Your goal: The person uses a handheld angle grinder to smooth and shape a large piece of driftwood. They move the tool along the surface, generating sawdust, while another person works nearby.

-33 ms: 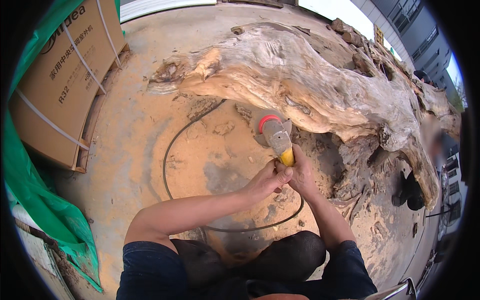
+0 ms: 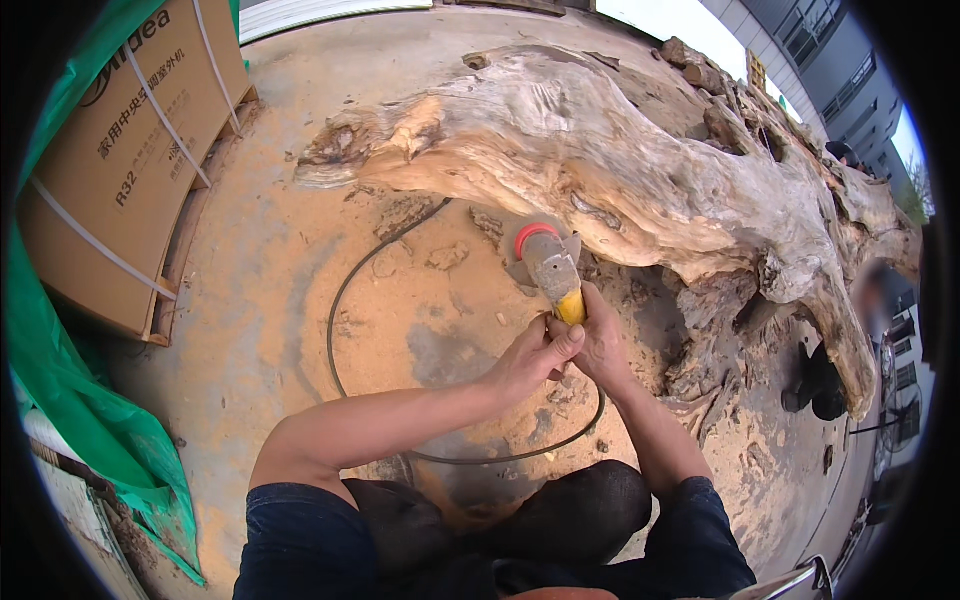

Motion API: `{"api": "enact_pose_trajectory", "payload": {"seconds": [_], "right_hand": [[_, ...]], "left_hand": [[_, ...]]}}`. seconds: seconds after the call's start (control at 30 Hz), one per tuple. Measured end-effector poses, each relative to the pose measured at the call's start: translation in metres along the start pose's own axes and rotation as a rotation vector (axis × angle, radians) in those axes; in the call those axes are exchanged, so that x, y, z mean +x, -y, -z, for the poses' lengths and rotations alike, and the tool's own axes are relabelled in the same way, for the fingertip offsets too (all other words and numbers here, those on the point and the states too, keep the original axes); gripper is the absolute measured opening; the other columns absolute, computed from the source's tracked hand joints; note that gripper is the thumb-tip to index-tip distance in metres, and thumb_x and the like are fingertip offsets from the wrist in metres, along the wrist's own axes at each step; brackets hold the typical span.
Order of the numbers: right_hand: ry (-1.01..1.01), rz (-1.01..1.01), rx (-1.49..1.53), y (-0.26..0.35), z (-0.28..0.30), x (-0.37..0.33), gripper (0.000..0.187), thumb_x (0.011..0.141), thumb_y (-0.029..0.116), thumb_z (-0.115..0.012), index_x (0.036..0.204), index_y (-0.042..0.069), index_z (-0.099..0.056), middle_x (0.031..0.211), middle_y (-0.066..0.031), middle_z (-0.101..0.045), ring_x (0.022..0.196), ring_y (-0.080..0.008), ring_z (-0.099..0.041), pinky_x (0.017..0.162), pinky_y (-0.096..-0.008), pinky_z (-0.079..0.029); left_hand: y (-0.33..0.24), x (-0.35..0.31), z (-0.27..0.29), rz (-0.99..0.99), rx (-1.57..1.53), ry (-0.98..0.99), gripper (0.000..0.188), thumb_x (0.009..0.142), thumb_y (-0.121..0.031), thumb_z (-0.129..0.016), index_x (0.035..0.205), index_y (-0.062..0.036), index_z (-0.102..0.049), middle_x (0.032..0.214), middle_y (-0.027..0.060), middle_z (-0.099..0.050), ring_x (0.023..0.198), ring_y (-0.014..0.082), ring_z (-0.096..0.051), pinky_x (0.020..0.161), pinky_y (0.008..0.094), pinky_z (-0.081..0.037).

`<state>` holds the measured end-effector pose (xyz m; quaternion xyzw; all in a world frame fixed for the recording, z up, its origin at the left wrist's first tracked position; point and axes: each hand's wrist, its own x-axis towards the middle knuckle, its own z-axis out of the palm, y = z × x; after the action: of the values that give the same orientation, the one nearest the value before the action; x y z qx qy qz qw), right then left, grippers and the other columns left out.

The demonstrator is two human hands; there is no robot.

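**Fingers clamping the grinder's rear grip**

Fingers (image 2: 560, 340) of both hands are wrapping the angle grinder (image 2: 550, 268) at its yellow tail. Head view: its long axis is running away from them, up-left, the disc end lying against the big weathered log (image 2: 620, 170); right hand (image 2: 600, 345) is sitting nearer the disc than left hand (image 2: 530, 362).

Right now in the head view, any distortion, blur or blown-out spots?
Head view: strong fisheye, black rim at the corners, the cardboard box edges bow. Daylight is soft with faint shadows; sky at top right is blown out. A blurred patch sits at the right edge. The angle grinder and both hands are sharp.
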<state>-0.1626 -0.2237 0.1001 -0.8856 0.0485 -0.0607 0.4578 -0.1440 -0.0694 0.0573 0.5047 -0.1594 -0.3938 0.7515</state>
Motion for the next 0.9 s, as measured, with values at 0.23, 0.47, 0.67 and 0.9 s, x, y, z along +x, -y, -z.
{"api": "enact_pose_trajectory", "payload": {"seconds": [0.23, 0.47, 0.67, 0.9], "right_hand": [[-0.020, -0.069, 0.194, 0.022, -0.044, 0.052, 0.049, 0.080, 0.017, -0.075, 0.122, -0.003, -0.059, 0.090, -0.0129, -0.068, 0.080, -0.0192, -0.063, 0.073, -0.0366, -0.053], [-0.136, -0.050, 0.184, 0.038, -0.091, 0.081, 0.039, 0.080, 0.020, -0.071, 0.106, -0.005, -0.058, 0.084, -0.0167, -0.066, 0.074, -0.0231, -0.061, 0.070, -0.0397, -0.052], [-0.260, 0.125, 0.191, 0.035, -0.124, 0.088, 0.033, 0.087, 0.020, -0.064, 0.109, -0.003, -0.055, 0.088, -0.0187, -0.066, 0.080, -0.0267, -0.064, 0.073, -0.0420, -0.051], [-0.245, 0.111, 0.236, 0.043, -0.156, 0.093, 0.027, 0.097, 0.023, -0.049, 0.111, 0.001, -0.054, 0.094, -0.0183, -0.068, 0.084, -0.0287, -0.065, 0.076, -0.0422, -0.051]], "left_hand": [[-0.015, 0.005, 0.018, -0.323, 0.030, -0.227, 0.083, 0.095, -0.069, -0.060, 0.136, 0.0017, -0.043, 0.126, 0.0128, -0.053, 0.120, 0.0174, -0.054, 0.096, 0.0352, -0.050], [-0.012, 0.019, 0.051, -0.432, -0.115, -0.377, 0.075, 0.094, -0.049, -0.066, 0.142, 0.0010, -0.036, 0.136, 0.0156, -0.046, 0.128, 0.0219, -0.049, 0.107, 0.0379, -0.044], [-0.018, 0.023, 0.071, -0.477, -0.180, -0.438, 0.057, 0.097, -0.040, -0.062, 0.133, -0.0008, -0.041, 0.127, 0.0111, -0.049, 0.118, 0.0179, -0.049, 0.105, 0.0349, -0.042], [-0.021, 0.015, 0.098, -0.466, -0.223, -0.474, 0.047, 0.098, -0.038, -0.060, 0.125, -0.0021, -0.047, 0.122, 0.0090, -0.051, 0.116, 0.0164, -0.049, 0.103, 0.0338, -0.042]]}}
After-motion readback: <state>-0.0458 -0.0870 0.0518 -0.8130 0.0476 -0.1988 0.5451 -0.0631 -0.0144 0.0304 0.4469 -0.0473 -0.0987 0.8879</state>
